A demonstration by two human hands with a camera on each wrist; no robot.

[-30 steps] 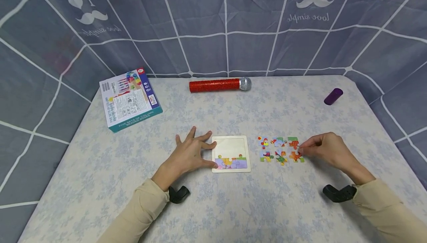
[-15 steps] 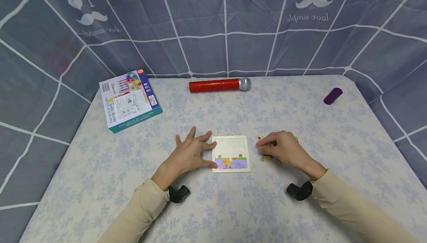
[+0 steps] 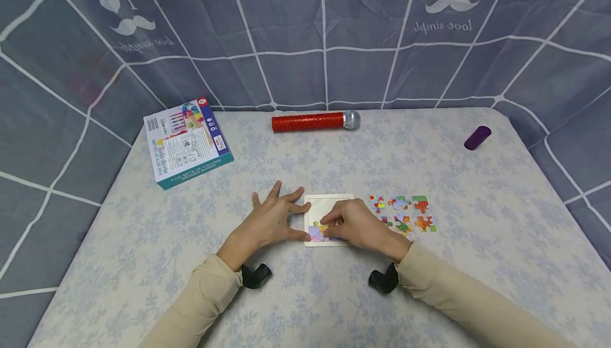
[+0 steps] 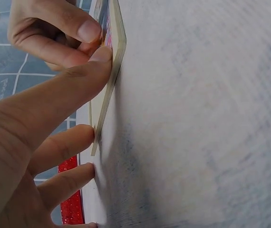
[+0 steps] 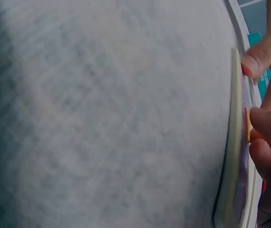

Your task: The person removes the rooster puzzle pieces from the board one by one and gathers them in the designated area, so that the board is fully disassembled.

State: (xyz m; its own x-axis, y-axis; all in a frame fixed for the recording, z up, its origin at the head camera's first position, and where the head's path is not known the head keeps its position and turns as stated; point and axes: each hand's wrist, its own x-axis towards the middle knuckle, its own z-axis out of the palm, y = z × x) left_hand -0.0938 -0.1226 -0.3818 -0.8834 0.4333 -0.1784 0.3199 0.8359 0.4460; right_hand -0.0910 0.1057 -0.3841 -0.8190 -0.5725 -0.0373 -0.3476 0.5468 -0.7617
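Observation:
My left hand (image 3: 273, 220) steadies a pale puzzle tray (image 3: 329, 197), fingers spread, with thumb and index finger touching its left edge. Along the tray's lower part lie several fitted puzzle pieces (image 3: 315, 233), lilac and yellow. My right hand (image 3: 360, 226) is over the tray and pinches an orange-yellow puzzle piece (image 5: 248, 124) between thumb and fingers, close against the fitted pieces. The hand hides much of that piece and the tray's lower right. In two rows to the right lie several loose puzzle pieces (image 3: 401, 202), the nearest partly behind the right hand.
At the back left lies a colourful toy box (image 3: 188, 144). A red glittery microphone (image 3: 307, 122) lies along the back of the table, and a purple cylinder (image 3: 477, 138) at the back right. Behind hangs a grey-blue cloth (image 3: 286, 29) with white lines.
My right hand has moved left from the far side of the loose pieces, passing over them, to the tray, carrying a piece. My left hand has stayed at the tray's edge.

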